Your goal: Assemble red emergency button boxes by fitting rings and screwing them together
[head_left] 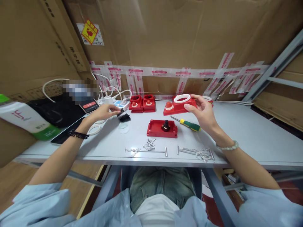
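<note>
My right hand (204,111) grips a red plastic housing (176,109) by its right end, tilted above the table. The housing has a large round opening with a white ring (182,98) and a small red knob. At the left, my left hand (107,111) pinches a small flat black piece (120,112). Another black piece (125,118) lies just below it, beside clear round discs (123,128). Between my hands sits an open red base (163,128) with a black switch-like part (166,126) in it. A green-yellow screwdriver (190,125) lies below my right hand.
Several screws (149,145) and metal T-shaped rods (151,151) lie near the front edge. Red housings (142,104) stand at the back. A power strip (118,103) with white cables, a phone (88,105), white rings (94,129) and a bottle (28,118) are left. Cardboard (165,37) walls the back.
</note>
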A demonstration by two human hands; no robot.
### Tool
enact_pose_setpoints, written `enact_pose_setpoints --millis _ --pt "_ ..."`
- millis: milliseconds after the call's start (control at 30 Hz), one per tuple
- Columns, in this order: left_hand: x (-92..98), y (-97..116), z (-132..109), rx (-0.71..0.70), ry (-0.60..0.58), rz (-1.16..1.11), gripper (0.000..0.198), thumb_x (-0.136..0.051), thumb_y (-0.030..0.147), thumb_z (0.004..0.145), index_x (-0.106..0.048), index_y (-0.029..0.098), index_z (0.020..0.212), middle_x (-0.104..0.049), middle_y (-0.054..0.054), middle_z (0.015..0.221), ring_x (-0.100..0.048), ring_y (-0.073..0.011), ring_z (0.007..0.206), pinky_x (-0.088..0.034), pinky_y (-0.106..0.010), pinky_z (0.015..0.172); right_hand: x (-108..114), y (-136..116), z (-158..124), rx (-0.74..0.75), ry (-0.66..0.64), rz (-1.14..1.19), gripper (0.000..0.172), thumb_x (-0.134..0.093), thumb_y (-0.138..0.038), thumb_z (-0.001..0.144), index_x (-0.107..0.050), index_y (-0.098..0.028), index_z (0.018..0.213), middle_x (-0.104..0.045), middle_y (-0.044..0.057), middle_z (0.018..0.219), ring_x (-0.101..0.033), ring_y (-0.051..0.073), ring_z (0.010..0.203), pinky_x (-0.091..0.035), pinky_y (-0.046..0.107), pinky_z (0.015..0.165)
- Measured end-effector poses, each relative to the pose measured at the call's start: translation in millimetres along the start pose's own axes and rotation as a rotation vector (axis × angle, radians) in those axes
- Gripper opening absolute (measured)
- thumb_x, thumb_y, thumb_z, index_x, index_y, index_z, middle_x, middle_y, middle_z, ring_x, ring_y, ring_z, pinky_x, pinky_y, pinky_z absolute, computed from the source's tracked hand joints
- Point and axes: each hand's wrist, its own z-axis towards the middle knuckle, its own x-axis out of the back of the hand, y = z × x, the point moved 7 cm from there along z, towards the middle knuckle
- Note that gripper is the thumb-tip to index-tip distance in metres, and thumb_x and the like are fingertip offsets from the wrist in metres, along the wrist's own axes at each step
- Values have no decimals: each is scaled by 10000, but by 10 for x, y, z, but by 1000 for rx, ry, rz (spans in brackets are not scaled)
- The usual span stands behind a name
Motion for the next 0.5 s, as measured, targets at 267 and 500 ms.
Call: enact_pose_setpoints --millis 267,500 --pt "103 1644 -349 -482 248 -130 247 -578 404 854 -672 188 929 -735 -59 1006 -670 -200 925 -508 -333 883 129 111 85 -122 52 152 292 -703 -395 690 -578 -247 908 -708 46 1055 -681 236 1066 -554 425 966" --pt "-350 2445 -273 -745 33 -188 126 -595 224 852 -676 155 919 -745 -59 925 -675 -170 840 -521 -307 804 127 88 79 -122 51 143 347 -633 -486 767 -626 -269 1038 -718 21 1111 -672 215 1114 -524 386 1021"
